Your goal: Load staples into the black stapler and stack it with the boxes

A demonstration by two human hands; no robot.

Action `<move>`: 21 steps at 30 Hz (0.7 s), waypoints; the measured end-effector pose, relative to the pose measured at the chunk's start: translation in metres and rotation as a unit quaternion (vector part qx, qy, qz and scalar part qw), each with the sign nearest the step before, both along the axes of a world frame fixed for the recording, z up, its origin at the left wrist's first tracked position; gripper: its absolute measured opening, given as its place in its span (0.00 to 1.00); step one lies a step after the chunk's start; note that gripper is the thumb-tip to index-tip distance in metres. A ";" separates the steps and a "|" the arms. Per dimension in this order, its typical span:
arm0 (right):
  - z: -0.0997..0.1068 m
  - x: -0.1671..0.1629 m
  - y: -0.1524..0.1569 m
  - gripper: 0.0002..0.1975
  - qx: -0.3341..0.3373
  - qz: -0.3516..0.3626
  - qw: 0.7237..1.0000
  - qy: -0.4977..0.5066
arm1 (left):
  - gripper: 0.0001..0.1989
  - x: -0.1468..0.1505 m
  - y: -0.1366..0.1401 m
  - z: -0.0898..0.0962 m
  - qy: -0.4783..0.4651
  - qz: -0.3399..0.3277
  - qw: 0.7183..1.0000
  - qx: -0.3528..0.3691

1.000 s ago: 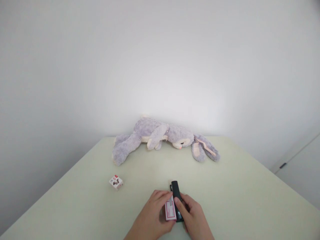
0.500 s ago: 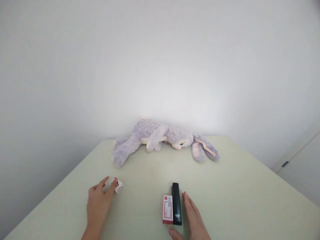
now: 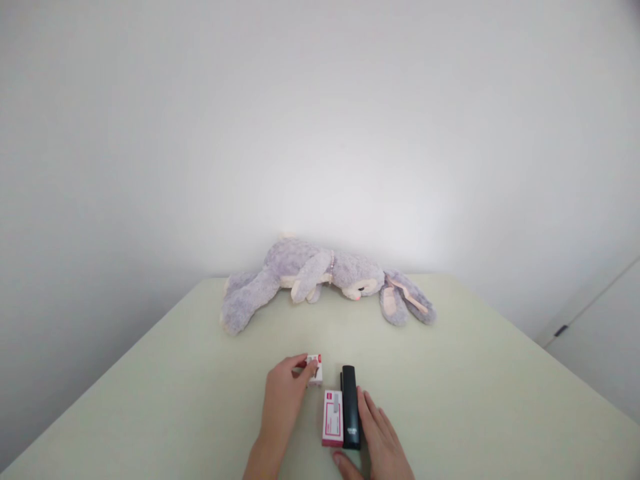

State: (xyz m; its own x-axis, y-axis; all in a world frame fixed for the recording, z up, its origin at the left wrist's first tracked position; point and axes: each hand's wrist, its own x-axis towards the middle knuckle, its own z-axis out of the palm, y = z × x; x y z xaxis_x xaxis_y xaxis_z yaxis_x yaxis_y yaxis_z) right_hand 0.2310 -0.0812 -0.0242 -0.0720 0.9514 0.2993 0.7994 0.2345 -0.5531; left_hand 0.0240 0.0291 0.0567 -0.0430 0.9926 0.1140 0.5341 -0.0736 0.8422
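Note:
My left hand pinches a small white box with red print between thumb and fingers, at the table's middle. Just nearer to me lies a larger white and crimson box. Against that box's right side rests a black stapler, lengthwise away from me. My right hand is open, its outstretched fingers lying along the stapler's right side and its thumb by the near ends of the stapler and larger box. Whether the thumb touches either one I cannot tell.
A grey-lilac plush rabbit lies on its side along the back of the pale green table, by the white wall. At the far right stands a white panel with a dark handle.
My left hand has carried the small box from the left to just beyond the larger box, turning it straighter. My right hand has shifted slightly left, closer against the stapler.

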 end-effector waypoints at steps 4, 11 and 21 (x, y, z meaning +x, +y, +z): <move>-0.002 -0.001 0.001 0.51 0.015 -0.013 1.000 -0.007 | 0.19 0.021 -0.012 0.005 -0.024 -0.039 0.999 0.000; -0.005 0.012 0.006 0.44 -0.017 0.042 0.999 -0.007 | 0.20 0.024 -0.049 0.012 -0.052 -0.074 0.995 -0.031; 0.052 0.062 0.002 0.38 -0.067 0.066 0.992 0.085 | 0.18 0.067 -0.053 0.018 -0.120 -0.152 0.980 -0.054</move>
State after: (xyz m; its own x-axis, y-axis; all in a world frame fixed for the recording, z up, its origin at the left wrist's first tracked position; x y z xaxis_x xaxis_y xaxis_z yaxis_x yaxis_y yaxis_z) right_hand 0.2925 -0.0788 0.0275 -0.1584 0.9691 0.1891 0.6596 0.2463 -0.7101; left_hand 0.0915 -0.0242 0.0743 0.2439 0.9693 0.0299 0.2862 -0.1014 0.9528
